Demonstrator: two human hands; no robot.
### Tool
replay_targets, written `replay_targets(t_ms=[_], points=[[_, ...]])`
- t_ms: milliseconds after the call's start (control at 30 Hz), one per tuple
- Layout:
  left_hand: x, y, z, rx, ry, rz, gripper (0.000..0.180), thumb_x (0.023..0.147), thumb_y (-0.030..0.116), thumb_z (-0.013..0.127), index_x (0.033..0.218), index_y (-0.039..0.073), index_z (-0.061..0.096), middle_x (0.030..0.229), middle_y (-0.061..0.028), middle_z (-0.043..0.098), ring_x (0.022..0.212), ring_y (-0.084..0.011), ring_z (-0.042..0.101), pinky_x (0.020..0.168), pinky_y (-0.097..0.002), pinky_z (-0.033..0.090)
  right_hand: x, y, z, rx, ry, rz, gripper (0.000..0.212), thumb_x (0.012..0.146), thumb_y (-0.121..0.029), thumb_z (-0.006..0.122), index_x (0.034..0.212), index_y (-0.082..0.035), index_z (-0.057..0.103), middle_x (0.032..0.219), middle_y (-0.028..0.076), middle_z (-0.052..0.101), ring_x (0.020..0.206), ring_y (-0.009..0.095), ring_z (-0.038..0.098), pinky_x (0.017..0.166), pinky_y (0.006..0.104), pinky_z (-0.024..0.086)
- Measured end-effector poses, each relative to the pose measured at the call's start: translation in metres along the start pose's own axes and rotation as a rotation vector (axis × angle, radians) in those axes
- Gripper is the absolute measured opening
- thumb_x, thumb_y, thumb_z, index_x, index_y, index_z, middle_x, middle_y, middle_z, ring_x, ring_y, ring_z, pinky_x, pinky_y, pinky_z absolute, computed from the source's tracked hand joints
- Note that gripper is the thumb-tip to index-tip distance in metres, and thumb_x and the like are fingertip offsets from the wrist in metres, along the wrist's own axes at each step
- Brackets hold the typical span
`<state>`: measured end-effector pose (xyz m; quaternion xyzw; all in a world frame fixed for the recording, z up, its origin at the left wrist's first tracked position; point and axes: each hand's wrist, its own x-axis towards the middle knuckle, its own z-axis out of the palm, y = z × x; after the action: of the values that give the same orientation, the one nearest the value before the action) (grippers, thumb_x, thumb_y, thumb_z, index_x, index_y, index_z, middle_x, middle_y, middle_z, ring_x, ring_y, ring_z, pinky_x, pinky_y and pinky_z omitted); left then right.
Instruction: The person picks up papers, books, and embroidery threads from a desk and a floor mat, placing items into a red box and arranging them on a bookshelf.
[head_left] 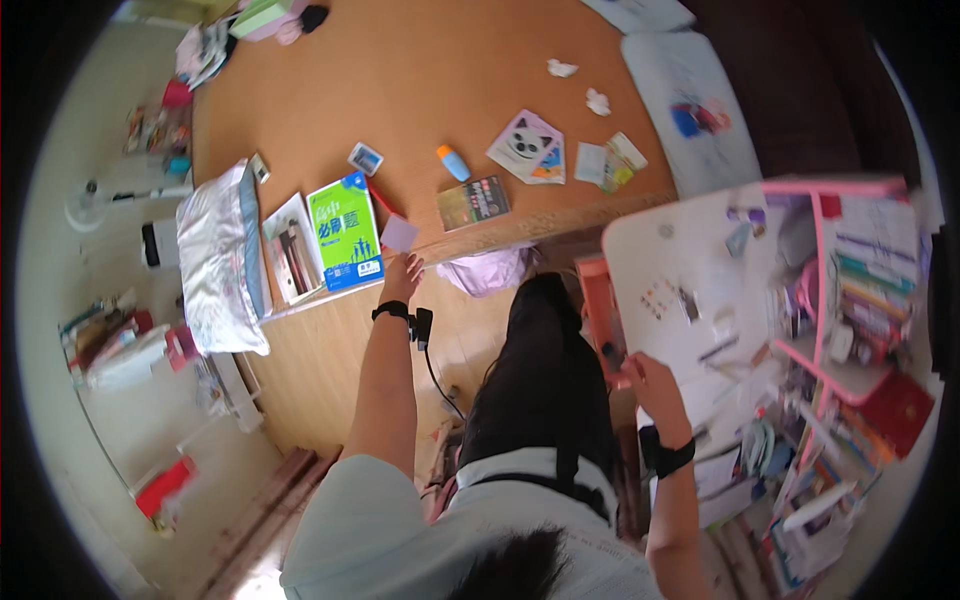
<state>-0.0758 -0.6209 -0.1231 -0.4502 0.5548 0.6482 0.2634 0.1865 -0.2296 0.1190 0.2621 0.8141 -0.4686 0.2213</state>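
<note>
My left hand (399, 277) is at the edge of the brown bed surface, beside the lower right corner of a green and blue book (345, 228). Its fingers look apart, and a small lilac square (399, 234) lies just beyond the fingertips. My right hand (652, 388) is at the left side of the white desk (650, 240). Its fingers are bent around the near end of a pulled-out pinkish-orange drawer (597, 300). A small dark thing (611, 352) shows by those fingertips, too blurred to name. Both wrists wear black bands.
A dark book (474, 203), a blue bottle with an orange cap (453, 162) and a cat-face packet (528, 147) lie on the bed surface. A pale pillow (222, 258) sits at left. Pink shelves of books (870, 290) stand on the desk. A black cable (436, 375) hangs from my left wrist.
</note>
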Motion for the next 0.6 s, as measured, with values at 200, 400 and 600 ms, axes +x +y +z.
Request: replay_targets(t_ms=[200,400,600], points=[[-0.011,-0.047,-0.056,-0.332,0.044,0.073,0.027,0.087,0.022,0.046,0.111,0.010,0.044,0.109,-0.0026,0.051,0.102,-0.0212,0.050,0.075,-0.0353,0.040,0.051,-0.002,0.049,-0.083,-0.093,-0.048,0.020,0.083,-0.022,0.052,0.082,-0.002,0.055,0.068,0.015,0.057,0.064,0.031,0.055,0.060,0.0365,0.042],[-0.042,-0.074,-0.117,-0.527,-0.010,0.013,0.026,0.085,0.022,0.050,0.108,0.010,0.046,0.109,-0.0016,0.051,0.104,-0.0202,0.048,0.078,-0.0343,0.040,0.083,-0.008,0.137,-0.106,-0.194,-0.350,0.018,0.082,-0.020,0.053,0.083,-0.002,0.056,0.070,0.013,0.059,0.067,0.028,0.058,0.061,0.0343,0.044],[-0.059,-0.079,-0.214,-0.594,0.068,0.094,0.025,0.086,0.025,0.049,0.106,0.010,0.047,0.105,-0.0014,0.052,0.100,-0.0197,0.049,0.078,-0.0342,0.040,0.118,-0.055,0.258,0.038,-0.412,-0.221,0.022,0.081,-0.023,0.058,0.086,-0.001,0.058,0.078,0.011,0.062,0.073,0.019,0.060,0.067,0.0300,0.046]])
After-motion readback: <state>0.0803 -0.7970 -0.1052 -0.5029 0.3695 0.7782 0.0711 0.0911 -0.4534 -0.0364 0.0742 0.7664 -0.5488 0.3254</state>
